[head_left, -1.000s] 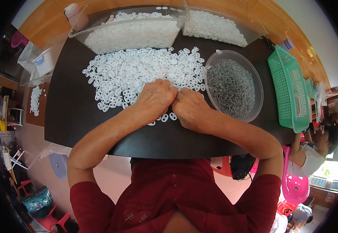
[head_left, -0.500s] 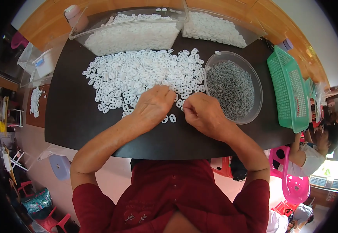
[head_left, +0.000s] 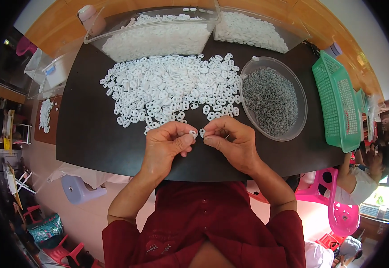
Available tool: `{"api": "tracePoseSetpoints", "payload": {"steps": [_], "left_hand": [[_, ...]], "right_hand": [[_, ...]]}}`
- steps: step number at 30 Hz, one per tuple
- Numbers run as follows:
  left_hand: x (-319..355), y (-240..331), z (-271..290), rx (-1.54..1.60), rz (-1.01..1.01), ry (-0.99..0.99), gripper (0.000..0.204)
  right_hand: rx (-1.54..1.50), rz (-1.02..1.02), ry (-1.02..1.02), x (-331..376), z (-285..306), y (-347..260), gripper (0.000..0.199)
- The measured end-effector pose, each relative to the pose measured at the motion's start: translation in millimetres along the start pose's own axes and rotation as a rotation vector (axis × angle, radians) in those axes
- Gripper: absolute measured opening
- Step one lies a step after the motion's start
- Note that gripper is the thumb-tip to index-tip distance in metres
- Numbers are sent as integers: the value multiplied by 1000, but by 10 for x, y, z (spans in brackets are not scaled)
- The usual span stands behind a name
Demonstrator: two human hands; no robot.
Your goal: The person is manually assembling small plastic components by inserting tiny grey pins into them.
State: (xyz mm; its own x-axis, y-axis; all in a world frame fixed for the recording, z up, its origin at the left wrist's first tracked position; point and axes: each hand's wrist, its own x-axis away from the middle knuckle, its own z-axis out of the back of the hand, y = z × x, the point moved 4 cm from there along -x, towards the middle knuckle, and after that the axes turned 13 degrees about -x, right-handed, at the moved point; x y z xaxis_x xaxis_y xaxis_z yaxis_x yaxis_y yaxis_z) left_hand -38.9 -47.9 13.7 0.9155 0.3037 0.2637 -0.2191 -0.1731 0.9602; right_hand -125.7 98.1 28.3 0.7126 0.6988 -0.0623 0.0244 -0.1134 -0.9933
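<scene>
My left hand pinches a small white oval plastic piece between thumb and forefinger. Facing it, my right hand grips another white two-hole oval piece by its edge. A narrow gap separates the two pieces. Something thin shows by the right fingers, too small to make out. Beyond both hands spreads a pile of the same white oval pieces. To the right, a round clear tub holds a heap of grey screws.
Two clear bins, a left one and a right one, stand at the table's back with more white pieces. A green basket lies along the right edge. Another person's arm shows beyond it. The dark table curves in front.
Both hands have drawn back from the pile toward the table's near edge and come together. A white piece now shows in the fingertips of each. The view has shifted slightly.
</scene>
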Motion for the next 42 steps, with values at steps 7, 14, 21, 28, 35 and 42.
{"api": "tracePoseSetpoints", "payload": {"steps": [7, 14, 21, 28, 35, 42], "left_hand": [[89, -9, -74, 8, -53, -25, 13], [132, -43, -87, 9, -77, -17, 13], [162, -60, -101, -173, -228, 39, 14], [152, -77, -95, -145, -205, 105, 15], [124, -91, -65, 30, -109, 137, 16], [120, -109, -79, 35, -97, 126, 14]], "right_hand": [[95, 68, 40, 33, -84, -52, 19], [127, 99, 36, 56, -111, -61, 18], [182, 109, 8, 59, -107, -78, 18], [-4, 7, 49, 31, -123, 39, 17], [-29, 24, 37, 20, -137, 59, 19], [119, 33, 26, 12, -134, 73, 9]]}}
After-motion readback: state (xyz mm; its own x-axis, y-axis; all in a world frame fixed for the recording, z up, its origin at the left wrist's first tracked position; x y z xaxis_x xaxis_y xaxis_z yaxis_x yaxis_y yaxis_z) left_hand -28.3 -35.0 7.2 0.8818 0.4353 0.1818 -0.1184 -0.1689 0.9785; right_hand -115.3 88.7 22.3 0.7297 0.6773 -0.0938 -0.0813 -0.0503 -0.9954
